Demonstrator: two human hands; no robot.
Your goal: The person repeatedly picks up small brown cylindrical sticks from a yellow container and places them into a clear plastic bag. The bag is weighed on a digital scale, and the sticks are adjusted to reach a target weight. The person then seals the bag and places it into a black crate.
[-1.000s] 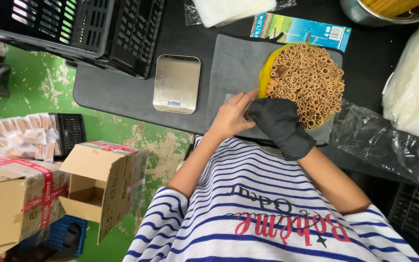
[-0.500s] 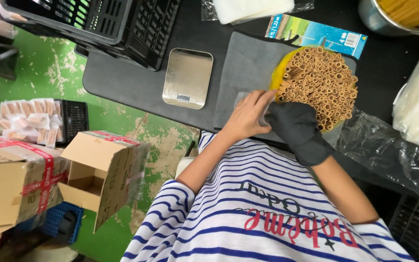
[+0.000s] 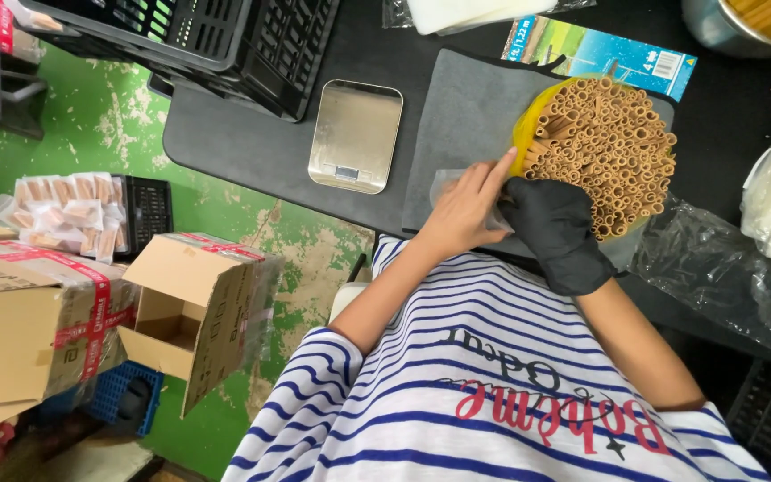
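Both hands have shifted slightly: bare left hand (image 3: 464,212) pinches a clear bag (image 3: 450,181); gloved right hand (image 3: 557,225), curled, touches the straws (image 3: 613,143).

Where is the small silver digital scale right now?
In the head view, the small silver digital scale sits on the dark table, left of the grey mat, beside the black plastic crates.

Bare grey mat (image 3: 466,125) lies free between the scale (image 3: 355,136) and straws (image 3: 604,152).
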